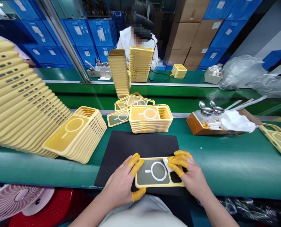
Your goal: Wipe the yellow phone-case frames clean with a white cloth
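Left hand [122, 180], right hand [193, 174] at opposite ends of phone case [158, 171]

One case [158, 171] and one mat [142, 142] lie under the left hand [121, 179] and right hand [194, 175]. One fan [14, 198] stands farther left.

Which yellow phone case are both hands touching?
The case over the black mat: left hand at one end, right hand holding a white wad against it. Neither touches the other cases.
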`<state>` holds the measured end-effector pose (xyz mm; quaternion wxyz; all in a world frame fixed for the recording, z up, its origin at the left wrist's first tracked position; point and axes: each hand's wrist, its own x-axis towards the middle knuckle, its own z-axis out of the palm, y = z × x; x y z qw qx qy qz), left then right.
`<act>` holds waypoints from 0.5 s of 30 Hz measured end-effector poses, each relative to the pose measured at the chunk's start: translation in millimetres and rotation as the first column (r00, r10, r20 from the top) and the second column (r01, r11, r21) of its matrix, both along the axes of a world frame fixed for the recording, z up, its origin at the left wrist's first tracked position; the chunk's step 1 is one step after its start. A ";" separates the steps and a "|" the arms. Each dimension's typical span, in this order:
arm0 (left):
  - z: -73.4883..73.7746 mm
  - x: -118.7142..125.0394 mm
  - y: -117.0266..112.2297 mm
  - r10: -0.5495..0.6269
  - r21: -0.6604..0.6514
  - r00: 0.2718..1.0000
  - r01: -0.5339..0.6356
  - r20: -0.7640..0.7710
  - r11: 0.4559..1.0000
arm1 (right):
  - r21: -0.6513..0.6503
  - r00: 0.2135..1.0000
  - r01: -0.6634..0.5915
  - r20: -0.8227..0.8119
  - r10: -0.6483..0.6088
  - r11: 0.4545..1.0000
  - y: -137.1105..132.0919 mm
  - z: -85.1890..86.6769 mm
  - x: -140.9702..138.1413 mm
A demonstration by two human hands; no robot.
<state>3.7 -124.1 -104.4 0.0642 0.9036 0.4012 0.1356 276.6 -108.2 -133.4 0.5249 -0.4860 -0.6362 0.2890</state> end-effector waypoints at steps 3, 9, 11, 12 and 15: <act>5.6 -1.3 9.0 -0.102 0.110 0.990 0.113 -0.096 0.988 | -0.202 0.717 0.023 -0.679 -0.157 0.979 5.4 -7.6 22.8; 19.4 3.1 33.5 -0.250 0.341 0.953 0.295 -0.172 0.893 | -0.206 0.486 0.039 -0.851 -0.199 0.978 16.4 -6.8 24.6; 19.0 7.3 30.5 -0.264 0.313 0.944 0.315 -0.196 0.896 | -0.203 0.455 0.027 -0.869 -0.193 0.979 17.3 -7.2 25.1; 17.4 9.0 27.7 -0.257 0.301 0.945 0.311 -0.204 0.902 | -0.200 0.443 0.023 -0.876 -0.190 0.979 17.5 -7.9 25.8; 11.0 11.6 23.1 -0.251 0.270 0.945 0.303 -0.210 0.914 | -0.196 0.423 0.017 -0.887 -0.185 0.980 18.5 -10.5 28.6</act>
